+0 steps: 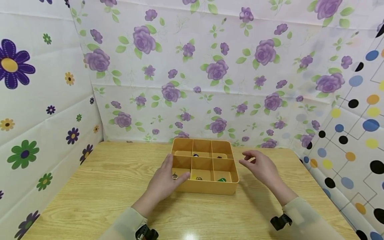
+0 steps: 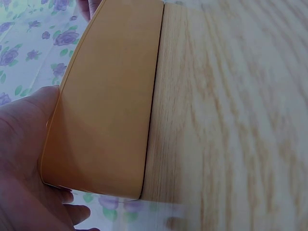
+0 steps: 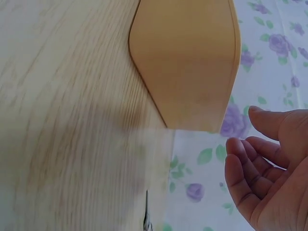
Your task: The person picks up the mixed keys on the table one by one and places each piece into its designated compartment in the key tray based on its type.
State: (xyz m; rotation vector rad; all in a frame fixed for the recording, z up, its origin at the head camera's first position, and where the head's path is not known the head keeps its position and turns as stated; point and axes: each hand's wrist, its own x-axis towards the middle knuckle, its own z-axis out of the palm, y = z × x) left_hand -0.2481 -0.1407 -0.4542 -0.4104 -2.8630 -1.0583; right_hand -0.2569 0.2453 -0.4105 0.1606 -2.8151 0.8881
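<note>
A yellow-orange compartment box (image 1: 205,187) sits on the table, split into two rows of compartments. My left hand (image 1: 163,180) holds its front left corner, thumb over the front rim and fingers along the left wall; the left wrist view shows this hand (image 2: 24,149) against the box's end. To the right of the box, my right hand (image 1: 262,166) hovers apart from it, fingers loosely bent, holding nothing. Small items lie inside: a metallic piece (image 1: 174,175) front left, a ring-like piece (image 1: 199,178) front middle, a green piece (image 1: 222,180) front right, a blue-and-white piece (image 1: 196,155) back middle.
The wooden table (image 1: 120,173) ends at a flowered cloth wall (image 1: 192,66) just behind the box. Patterned cloth also hangs on both sides. A thin pointed metallic object (image 3: 147,214) shows at the bottom of the right wrist view; its kind is unclear.
</note>
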